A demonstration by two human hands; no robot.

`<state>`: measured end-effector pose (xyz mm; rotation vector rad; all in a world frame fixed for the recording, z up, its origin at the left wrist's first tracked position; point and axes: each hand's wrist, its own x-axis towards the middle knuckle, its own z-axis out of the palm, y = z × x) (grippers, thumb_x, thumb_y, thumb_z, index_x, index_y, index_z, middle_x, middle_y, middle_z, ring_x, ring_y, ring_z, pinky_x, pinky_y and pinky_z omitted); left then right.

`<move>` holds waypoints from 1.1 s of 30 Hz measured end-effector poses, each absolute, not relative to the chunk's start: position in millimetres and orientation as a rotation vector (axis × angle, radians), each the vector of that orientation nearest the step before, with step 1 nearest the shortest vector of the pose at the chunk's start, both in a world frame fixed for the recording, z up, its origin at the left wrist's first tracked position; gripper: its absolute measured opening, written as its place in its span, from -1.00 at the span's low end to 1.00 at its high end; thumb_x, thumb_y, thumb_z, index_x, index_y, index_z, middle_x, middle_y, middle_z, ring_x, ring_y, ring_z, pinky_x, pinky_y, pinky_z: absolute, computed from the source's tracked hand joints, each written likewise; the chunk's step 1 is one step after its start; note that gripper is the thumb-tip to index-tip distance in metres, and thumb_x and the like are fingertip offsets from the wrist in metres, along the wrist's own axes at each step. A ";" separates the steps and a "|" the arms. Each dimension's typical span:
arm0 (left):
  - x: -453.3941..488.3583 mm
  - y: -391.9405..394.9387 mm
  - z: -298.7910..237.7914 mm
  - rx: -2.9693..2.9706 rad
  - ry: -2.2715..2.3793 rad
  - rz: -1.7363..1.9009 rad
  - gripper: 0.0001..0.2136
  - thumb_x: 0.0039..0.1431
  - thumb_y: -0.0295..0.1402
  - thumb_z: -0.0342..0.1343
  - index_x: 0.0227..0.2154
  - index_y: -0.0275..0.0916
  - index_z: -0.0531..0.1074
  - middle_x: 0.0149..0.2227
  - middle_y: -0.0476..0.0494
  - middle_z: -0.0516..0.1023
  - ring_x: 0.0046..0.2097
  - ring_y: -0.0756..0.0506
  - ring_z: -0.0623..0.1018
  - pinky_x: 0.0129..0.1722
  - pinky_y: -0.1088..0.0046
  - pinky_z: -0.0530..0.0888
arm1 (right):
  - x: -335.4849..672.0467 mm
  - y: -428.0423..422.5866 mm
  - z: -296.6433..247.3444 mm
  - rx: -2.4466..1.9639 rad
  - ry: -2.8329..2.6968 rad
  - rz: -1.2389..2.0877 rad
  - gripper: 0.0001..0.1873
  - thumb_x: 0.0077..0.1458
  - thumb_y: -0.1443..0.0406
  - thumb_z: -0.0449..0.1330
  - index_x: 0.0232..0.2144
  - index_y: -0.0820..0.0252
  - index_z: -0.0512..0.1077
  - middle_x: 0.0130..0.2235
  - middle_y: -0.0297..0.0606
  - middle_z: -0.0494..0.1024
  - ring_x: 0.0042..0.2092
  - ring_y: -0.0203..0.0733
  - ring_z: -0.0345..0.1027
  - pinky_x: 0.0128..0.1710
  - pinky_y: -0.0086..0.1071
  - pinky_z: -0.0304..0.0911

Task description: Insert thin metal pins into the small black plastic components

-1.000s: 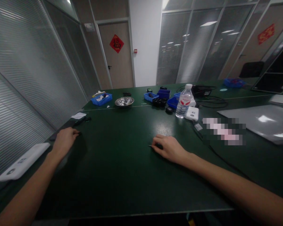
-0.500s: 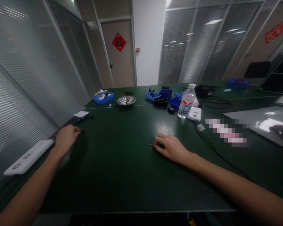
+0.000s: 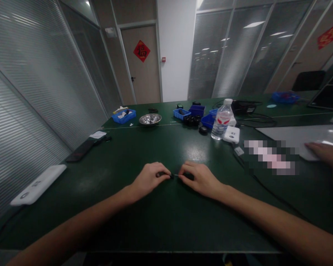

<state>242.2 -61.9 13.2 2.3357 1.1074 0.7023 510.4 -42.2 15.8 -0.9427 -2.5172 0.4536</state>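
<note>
On the dark green table my left hand [image 3: 151, 176] pinches a small black piece [image 3: 171, 176] between thumb and fingertips. What that piece is I cannot make out. Facing it, my right hand [image 3: 199, 175] is closed around a small screwdriver-like tool [image 3: 188, 175] with a black handle. Its thin metal shaft points left at the black piece. Between the two sets of fingertips there is only a small gap; whether shaft and piece touch is too small to tell. Both hands rest low over the middle of the table.
A white device [image 3: 39, 186] and a flat black object [image 3: 83, 149] lie at left. Farther back are a metal bowl [image 3: 150, 119], a blue tray [image 3: 124, 116] and several blue bins. A water bottle [image 3: 222, 120] stands at right, near another person's hand [image 3: 326, 151].
My left hand has come from the table's left edge to the middle, bringing the small black piece up to the tool's shaft. My right hand has stayed nearly in place.
</note>
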 end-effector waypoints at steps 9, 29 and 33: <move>245.9 -65.6 11.1 2.178 1.120 0.723 -0.76 0.26 -0.30 0.23 -0.02 -0.15 0.57 -0.10 -0.16 0.60 -0.14 -0.10 0.55 -0.15 0.35 0.50 | 509.5 -44.7 16.4 -0.931 -2.513 0.466 -0.91 0.27 0.30 0.18 -0.21 0.11 0.50 -0.21 -0.30 0.51 -0.27 -0.24 0.40 -0.27 -0.37 0.21; 245.1 -68.7 10.6 2.268 0.924 0.777 -0.81 0.32 -0.34 0.18 -0.08 -0.14 0.64 -0.08 -0.16 0.62 -0.03 -0.11 0.57 0.01 0.29 0.51 | 503.1 -57.4 11.9 -0.850 -2.571 0.395 -0.83 0.37 0.26 0.08 -0.17 0.15 0.48 -0.19 -0.23 0.47 -0.30 -0.24 0.36 -0.33 -0.37 0.23; 243.3 -65.7 12.0 2.092 0.938 0.863 -0.81 0.28 -0.34 0.22 -0.10 -0.19 0.64 -0.07 -0.20 0.63 -0.05 -0.11 0.60 0.01 0.28 0.53 | 502.8 -55.6 14.2 -0.817 -2.371 0.639 -0.87 0.34 0.27 0.14 -0.22 0.15 0.48 -0.24 -0.28 0.48 -0.26 -0.25 0.37 -0.28 -0.38 0.25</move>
